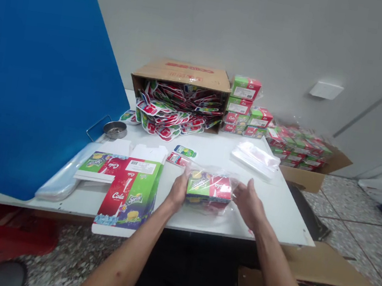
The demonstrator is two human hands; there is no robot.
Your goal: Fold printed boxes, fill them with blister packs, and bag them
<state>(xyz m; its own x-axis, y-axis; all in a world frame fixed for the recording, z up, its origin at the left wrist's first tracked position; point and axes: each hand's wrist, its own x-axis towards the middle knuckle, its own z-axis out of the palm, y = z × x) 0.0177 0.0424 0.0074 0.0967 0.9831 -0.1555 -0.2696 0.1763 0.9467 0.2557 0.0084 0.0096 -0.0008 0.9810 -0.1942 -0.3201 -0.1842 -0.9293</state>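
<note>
A small Cola and Sprite printed box [209, 186] lies in a clear plastic bag [203, 207] near the table's front edge. Around the left end of the bagged box my left hand [178, 189] is closed. My right hand [249, 204] is at the other end, thumb apart from the fingers, fingertips touching the loose film. Just behind the box lie a green can-shaped card [185, 151] and a red one [177, 159]. To the left, flat printed cartons [133, 196] form a stack that overhangs the table edge.
A carton [183, 73] spilling can-shaped cards stands at the back, beside stacked wrapped boxes [241, 105]. Clear bags [255, 159] lie at right, plastic sleeves [62, 174] and a round metal dish [115, 129] at left. Open cardboard boxes [303, 177] flank the table's right side.
</note>
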